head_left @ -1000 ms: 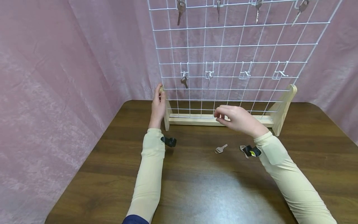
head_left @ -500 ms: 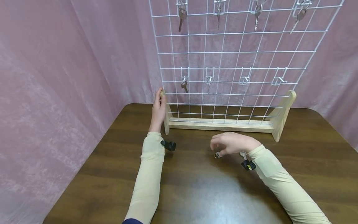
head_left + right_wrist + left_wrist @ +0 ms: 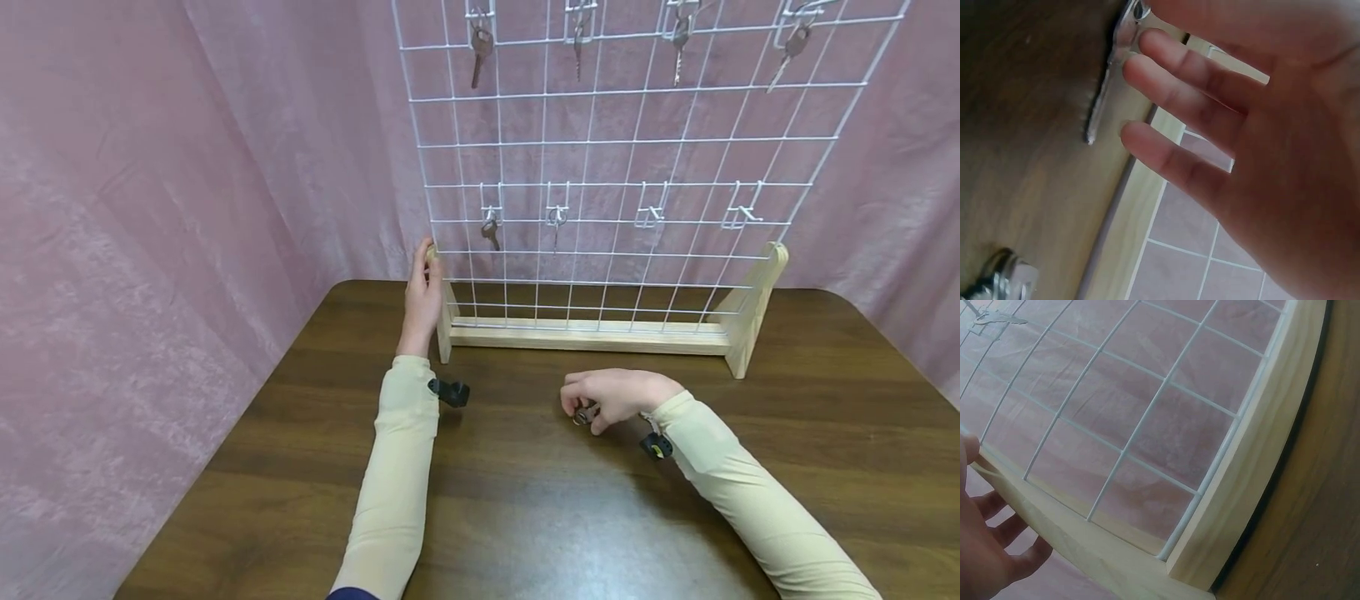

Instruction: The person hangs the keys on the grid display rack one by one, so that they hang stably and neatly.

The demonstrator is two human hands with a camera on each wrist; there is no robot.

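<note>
My left hand (image 3: 423,304) grips the top of the wooden left end of a wire grid rack (image 3: 588,335); in the left wrist view its fingers (image 3: 1025,559) curl round the wood (image 3: 1072,537). Low over the table in front of the rack, my right hand (image 3: 618,393) pinches a small silver key (image 3: 585,414) between thumb and fingers. From the right wrist the key (image 3: 1107,81) shows edge-on, its ring end up by the thumb, with the other fingers loosely bent beside it. Another key (image 3: 649,422) lies under the right wrist, mostly covered.
Keys hang from hooks along the grid's upper row, including one key (image 3: 481,50) at the left. Two more, one a darker key (image 3: 491,232), hang lower, beside two bare hooks, one being this hook (image 3: 651,215). A pink curtain (image 3: 225,167) stands behind the brown table (image 3: 495,500).
My right hand has come down from in front of the grid to the table and taken hold of the key there. The left hand stays on the rack. The head view has tilted slightly.
</note>
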